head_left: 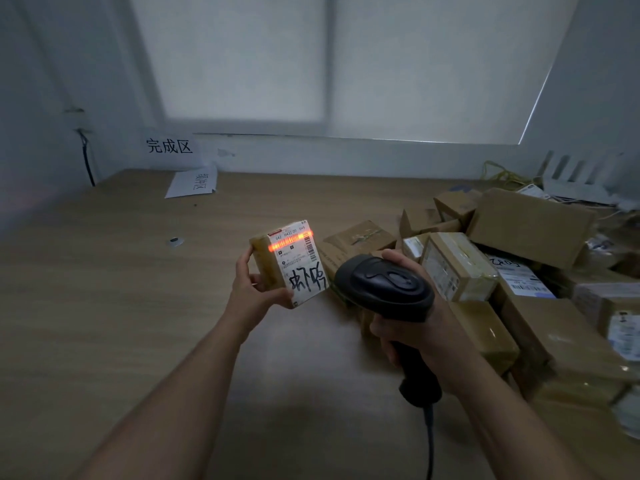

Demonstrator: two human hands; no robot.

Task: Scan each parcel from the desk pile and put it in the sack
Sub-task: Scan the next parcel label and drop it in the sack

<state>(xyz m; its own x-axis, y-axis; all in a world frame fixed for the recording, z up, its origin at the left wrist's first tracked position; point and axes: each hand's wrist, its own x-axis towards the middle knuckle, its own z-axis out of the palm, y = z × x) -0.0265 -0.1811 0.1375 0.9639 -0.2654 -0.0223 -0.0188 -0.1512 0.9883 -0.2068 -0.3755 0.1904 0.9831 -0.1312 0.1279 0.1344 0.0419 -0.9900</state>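
Both hands are closed on something. The left hand (255, 287) holds a small parcel (273, 271) up off the desk, with the thumb lying along its lower front edge and the fingertips curled round its left side. The right hand (427, 336) is wrapped tightly round the handle of a black scanner (384, 285), whose head points left at the parcel from just beside it.

Beneath them, a wooden desk (104, 306) fills most of the view and runs back to a white wall under a blinded window. A pile of parcels (531, 223) crowds its right side: brown cardboard boxes, taped and stacked at odd angles, several with white labels. The pile reaches from the back wall to the near right edge and lies directly behind the scanner.

The held parcel is a brown box, tilted, with its white shipping label (301, 259) facing the camera and black handwriting across the lower part. An orange-red scan line (291, 242) glows across the barcode near the label's top.

The scanner's dark cable (429, 441) hangs down from the handle. A paper sign (169, 147) is stuck on the wall at the back left, and another sheet (192, 183) lies below it. A small round object (176, 241) sits on the desk, well apart from the parcel.
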